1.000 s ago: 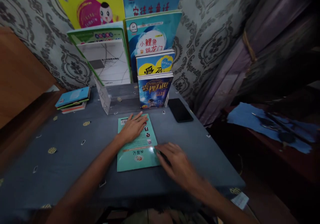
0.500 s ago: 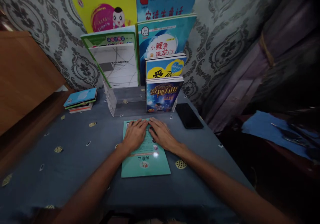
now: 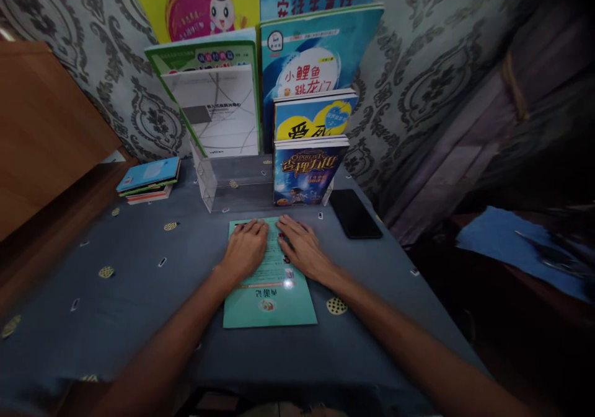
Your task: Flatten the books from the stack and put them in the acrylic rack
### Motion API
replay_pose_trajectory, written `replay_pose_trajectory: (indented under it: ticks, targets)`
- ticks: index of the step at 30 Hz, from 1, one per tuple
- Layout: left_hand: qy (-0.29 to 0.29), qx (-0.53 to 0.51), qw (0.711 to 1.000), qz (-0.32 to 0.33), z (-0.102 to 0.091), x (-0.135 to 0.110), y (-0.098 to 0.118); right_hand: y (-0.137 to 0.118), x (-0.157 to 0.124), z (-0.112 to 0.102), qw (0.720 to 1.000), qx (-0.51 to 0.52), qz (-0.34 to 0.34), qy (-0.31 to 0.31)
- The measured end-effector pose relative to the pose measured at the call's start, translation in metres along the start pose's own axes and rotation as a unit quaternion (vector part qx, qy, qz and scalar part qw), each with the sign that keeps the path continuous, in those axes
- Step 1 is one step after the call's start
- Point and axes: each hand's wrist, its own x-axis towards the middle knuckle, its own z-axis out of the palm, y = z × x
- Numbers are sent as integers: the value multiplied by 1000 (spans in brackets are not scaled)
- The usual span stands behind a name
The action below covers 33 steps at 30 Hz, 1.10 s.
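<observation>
A thin turquoise book [image 3: 268,308] lies flat on the cloth-covered table, its printed title upside down to me. My left hand [image 3: 246,246] rests palm down on the book's upper left part, fingers a little bent. On the upper right part lies my right hand [image 3: 303,246], its fingers stretched out flat. Neither hand grips anything. Just beyond my fingertips stands a clear stand [image 3: 207,184], with a dark blue book [image 3: 304,175] upright in its right side.
Several more books stand in tiers, among them a white one [image 3: 216,116] and a teal one [image 3: 348,45]. A black phone [image 3: 356,214] lies near the table's right edge. At the back left is a small pile of books [image 3: 149,178]. A patterned curtain [image 3: 395,107] hangs behind.
My left hand has shifted slightly left on the turquoise book, widening the gap between my hands. My right hand stays about where it was. The view has tilted down a little.
</observation>
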Motion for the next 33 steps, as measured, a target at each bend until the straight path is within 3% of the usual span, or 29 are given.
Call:
replay_pose_trajectory:
  ticks: [13, 24, 33]
  targets:
    - [-74, 78, 984, -144, -33, 2, -14, 1, -1, -2, 1000, 16, 8, -6]
    - [-60, 99, 988, -104, -26, 1, -10, 12, -1, -1, 991, 119, 41, 56]
    - [-15, 47, 996, -69, -14, 3, -5, 21, 6, -4, 940, 303, 111, 113]
